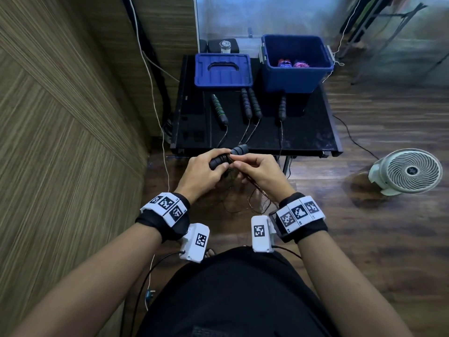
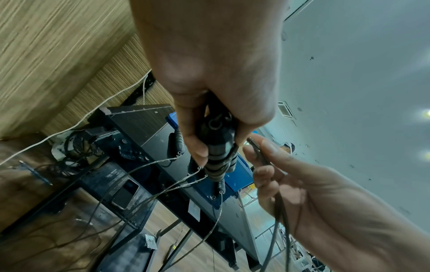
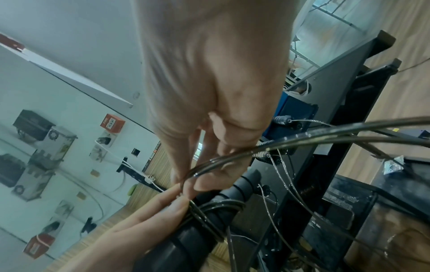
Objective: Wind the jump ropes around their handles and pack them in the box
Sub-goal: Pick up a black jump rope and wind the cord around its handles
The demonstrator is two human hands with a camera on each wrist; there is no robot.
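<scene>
My left hand grips a pair of black foam handles in front of the table's near edge. A few turns of thin dark cable lie around their middle. My right hand pinches the loose cable right beside the handles, and the rest hangs toward the floor. In the left wrist view the handles point down and the right hand holds the cable next to them. The open blue box stands at the table's back right with colourful wound ropes inside.
On the black table lie a green-ringed handle, two black handles side by side and a single black handle, their cables trailing over the near edge. The blue lid lies at the back left. A white fan stands on the floor at the right.
</scene>
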